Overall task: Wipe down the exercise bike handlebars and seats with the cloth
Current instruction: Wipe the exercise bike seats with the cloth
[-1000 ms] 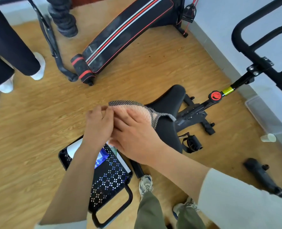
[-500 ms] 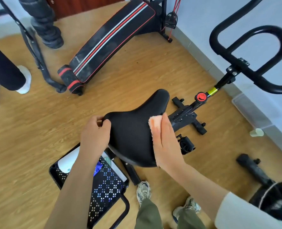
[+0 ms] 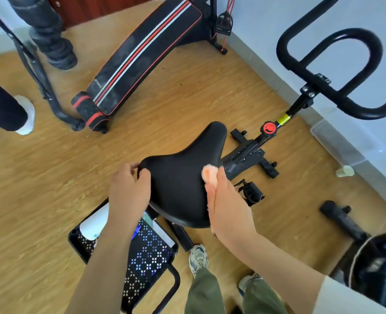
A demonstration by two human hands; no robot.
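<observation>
Fingers of the right hand (image 3: 228, 207) lie straight, pressing the fluffy peach cloth (image 3: 210, 175), bunched at their tips, onto the smooth black seat (image 3: 180, 180); the left hand (image 3: 128, 191) grips its edge, fingers curled.

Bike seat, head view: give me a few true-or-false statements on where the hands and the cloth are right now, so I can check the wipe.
1. The right hand presses the cloth against the seat's right side. True.
2. The left hand holds the handlebars. False: it grips the seat's left edge; the handlebars are untouched.
3. The cloth is blue. False: it is peach-orange.
4. A sit-up bench with red and white stripes stands on the floor beyond the seat. True.
</observation>
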